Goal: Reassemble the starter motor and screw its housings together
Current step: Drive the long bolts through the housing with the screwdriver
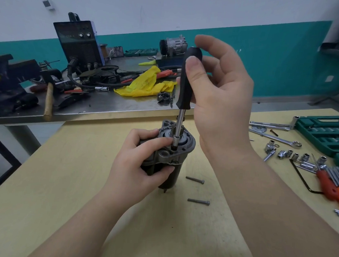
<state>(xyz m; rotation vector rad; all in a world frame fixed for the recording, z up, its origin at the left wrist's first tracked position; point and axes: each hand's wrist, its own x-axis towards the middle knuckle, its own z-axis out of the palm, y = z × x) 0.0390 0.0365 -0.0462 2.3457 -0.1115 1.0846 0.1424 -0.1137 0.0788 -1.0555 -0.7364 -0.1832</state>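
Hammer: it lay on the grey metal bench, far off to the left of the fingers and behind them.
Yellow cloth: it lay crumpled on that bench, behind the fingers.
Left hand: it gripped the starter motor from the left side. The fingers were curled round the top part and the thumb pressed on the front, just under the silver plate.
Starter motor: it stood upright on the wooden table, inside the left fingers. The silver housing was on top and the dark round body was under it.
Screwdriver: it stood nearly upright, leaning a little to the right. Its tip sat in a hole in the silver top, right beside the left fingertips.
Right hand: it held the black handle up high. The thumb lay on the front of the handle and the fingers bent loosely behind it, spread a little apart.
Two bolts: they lay flat on the table, to the right of the left fingers and below the right hand, apart from each other.
Sockets: small shiny ones stood on the table, well to the right of the right fingers.
Green tool case: it lay open at the far right edge.
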